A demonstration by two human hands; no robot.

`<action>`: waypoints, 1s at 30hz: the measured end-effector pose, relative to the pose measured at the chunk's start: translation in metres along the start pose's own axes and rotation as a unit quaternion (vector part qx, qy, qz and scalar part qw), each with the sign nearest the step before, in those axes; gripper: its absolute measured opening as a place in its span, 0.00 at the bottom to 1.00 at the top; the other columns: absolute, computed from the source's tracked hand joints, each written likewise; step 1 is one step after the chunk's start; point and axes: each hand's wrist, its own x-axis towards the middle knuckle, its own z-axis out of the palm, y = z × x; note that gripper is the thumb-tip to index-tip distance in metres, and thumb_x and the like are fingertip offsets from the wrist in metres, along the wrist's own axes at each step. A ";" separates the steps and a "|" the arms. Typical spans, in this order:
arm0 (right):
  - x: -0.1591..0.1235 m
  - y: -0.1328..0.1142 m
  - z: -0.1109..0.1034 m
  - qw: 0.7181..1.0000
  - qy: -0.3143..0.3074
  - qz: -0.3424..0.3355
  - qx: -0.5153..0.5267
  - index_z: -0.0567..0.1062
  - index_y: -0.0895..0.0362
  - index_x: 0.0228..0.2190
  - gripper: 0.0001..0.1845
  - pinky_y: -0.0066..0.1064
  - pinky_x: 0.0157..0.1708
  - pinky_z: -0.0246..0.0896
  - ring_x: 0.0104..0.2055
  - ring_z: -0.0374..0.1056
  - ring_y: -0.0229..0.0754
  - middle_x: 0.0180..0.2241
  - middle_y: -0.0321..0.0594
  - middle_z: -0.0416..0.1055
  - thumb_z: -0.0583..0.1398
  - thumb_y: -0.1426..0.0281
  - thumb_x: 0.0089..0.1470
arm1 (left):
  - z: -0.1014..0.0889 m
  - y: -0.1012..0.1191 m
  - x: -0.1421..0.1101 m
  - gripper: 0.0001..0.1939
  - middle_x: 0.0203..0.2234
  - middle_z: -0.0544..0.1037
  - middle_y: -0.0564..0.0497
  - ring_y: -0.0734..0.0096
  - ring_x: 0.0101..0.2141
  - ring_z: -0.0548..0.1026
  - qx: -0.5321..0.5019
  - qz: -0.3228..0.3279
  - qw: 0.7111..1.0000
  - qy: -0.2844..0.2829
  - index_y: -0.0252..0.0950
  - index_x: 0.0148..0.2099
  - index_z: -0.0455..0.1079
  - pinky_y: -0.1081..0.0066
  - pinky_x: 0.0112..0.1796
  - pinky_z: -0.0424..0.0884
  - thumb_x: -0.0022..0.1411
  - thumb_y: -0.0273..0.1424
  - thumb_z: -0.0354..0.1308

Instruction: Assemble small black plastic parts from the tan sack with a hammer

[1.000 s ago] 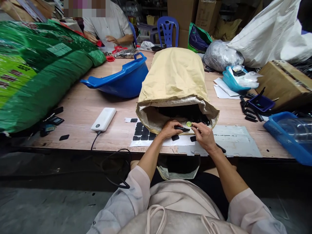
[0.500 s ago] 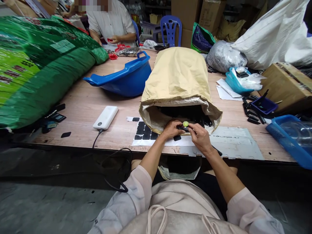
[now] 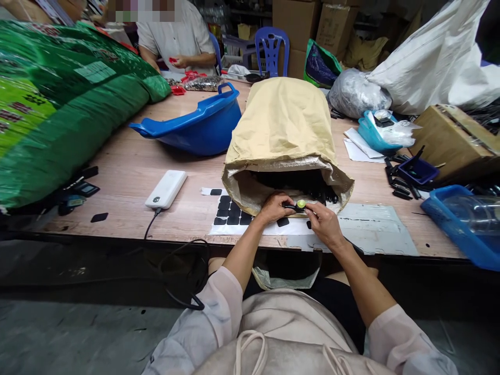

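My left hand (image 3: 275, 207) is closed on a small black part (image 3: 289, 207), its exact kind too small to tell. A small round yellow-green disc (image 3: 300, 204) lies against the right end of that part. My right hand (image 3: 325, 224) pinches at the disc's right edge with thumb and forefinger. Both hands are at the mouth of a tan paper sack (image 3: 289, 120), which lies on its side with many black pieces (image 3: 300, 182) inside. Partly under the sack is a white sheet of black rounded-square stickers (image 3: 228, 211); one loose sticker (image 3: 283, 222) shows below my left hand.
On the left are a white power bank (image 3: 166, 189) with a cable, a blue basin (image 3: 195, 125) and a large green bag (image 3: 78, 120). To the right stand a blue tray (image 3: 453, 224), a purple box (image 3: 417, 171) and a cardboard box (image 3: 457, 146). A co-worker (image 3: 175, 41) sits across the table.
The yellow-green disc has gone from being held above the black part to lying against its end. My right hand has moved slightly right and down; the view has shifted a little.
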 end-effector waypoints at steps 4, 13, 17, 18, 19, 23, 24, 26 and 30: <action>0.006 0.009 -0.005 1.000 0.021 0.009 0.010 0.80 0.52 0.48 0.15 0.34 0.42 0.69 0.41 0.75 0.44 0.41 0.42 0.80 0.55 0.64 0.68 | -0.001 0.001 -0.001 0.09 0.33 0.80 0.51 0.69 0.34 0.75 0.011 0.011 1.000 -0.001 0.34 0.37 0.81 0.72 0.36 0.68 0.51 0.28 0.72; -0.003 0.043 -0.004 0.981 0.030 -0.085 -0.173 0.81 0.54 0.45 0.13 0.37 0.41 0.57 0.37 0.66 0.45 0.35 0.41 0.78 0.56 0.66 0.69 | -0.001 0.002 0.001 0.08 0.34 0.81 0.50 0.66 0.36 0.76 0.073 0.031 0.997 -0.007 0.35 0.38 0.82 0.71 0.38 0.69 0.54 0.30 0.72; -0.008 0.049 0.003 0.977 0.065 -0.087 -0.186 0.81 0.55 0.46 0.13 0.37 0.41 0.56 0.38 0.65 0.45 0.36 0.42 0.78 0.57 0.67 0.69 | -0.003 0.000 0.004 0.07 0.37 0.81 0.50 0.64 0.39 0.76 0.094 0.048 0.994 -0.018 0.36 0.39 0.81 0.69 0.42 0.69 0.57 0.31 0.70; -0.008 0.050 0.004 0.975 0.074 -0.086 -0.192 0.81 0.55 0.45 0.12 0.36 0.41 0.56 0.37 0.65 0.45 0.36 0.42 0.79 0.57 0.67 0.69 | -0.004 0.001 0.003 0.07 0.37 0.80 0.50 0.64 0.40 0.76 0.101 0.053 0.993 -0.018 0.37 0.40 0.81 0.68 0.44 0.70 0.58 0.31 0.70; -0.008 0.050 0.004 0.972 0.082 -0.087 -0.201 0.81 0.55 0.45 0.12 0.36 0.41 0.56 0.37 0.65 0.44 0.36 0.42 0.79 0.57 0.67 0.69 | -0.006 0.004 0.001 0.07 0.37 0.80 0.50 0.63 0.41 0.76 0.109 0.060 0.992 -0.015 0.37 0.40 0.80 0.67 0.45 0.70 0.58 0.31 0.69; -0.009 0.050 0.004 0.965 0.084 -0.089 -0.231 0.81 0.56 0.43 0.11 0.36 0.40 0.55 0.35 0.64 0.44 0.34 0.40 0.78 0.57 0.67 0.69 | -0.010 0.026 -0.030 0.07 0.38 0.80 0.47 0.60 0.42 0.74 0.119 0.105 0.987 0.020 0.37 0.42 0.78 0.64 0.49 0.68 0.64 0.34 0.64; -0.009 0.049 0.004 0.965 0.080 -0.088 -0.233 0.80 0.56 0.43 0.11 0.36 0.39 0.55 0.35 0.64 0.44 0.34 0.41 0.78 0.57 0.67 0.69 | -0.009 0.033 -0.045 0.09 0.38 0.80 0.47 0.61 0.42 0.74 0.104 0.122 0.987 0.015 0.36 0.43 0.78 0.64 0.48 0.68 0.67 0.36 0.63; -0.008 0.048 0.004 0.966 0.077 -0.084 -0.233 0.80 0.56 0.43 0.11 0.36 0.39 0.56 0.35 0.64 0.44 0.34 0.41 0.77 0.57 0.67 0.68 | -0.004 0.045 -0.078 0.14 0.38 0.80 0.47 0.64 0.40 0.75 0.047 0.147 0.987 -0.052 0.36 0.46 0.78 0.67 0.46 0.69 0.70 0.41 0.60; -0.008 0.047 0.003 0.967 0.082 -0.089 -0.226 0.80 0.56 0.43 0.11 0.35 0.40 0.57 0.36 0.65 0.45 0.34 0.41 0.76 0.57 0.68 0.68 | 0.026 0.039 -0.133 0.16 0.39 0.83 0.50 0.67 0.38 0.79 -0.002 0.097 0.958 -0.270 0.40 0.49 0.78 0.73 0.40 0.69 0.70 0.46 0.60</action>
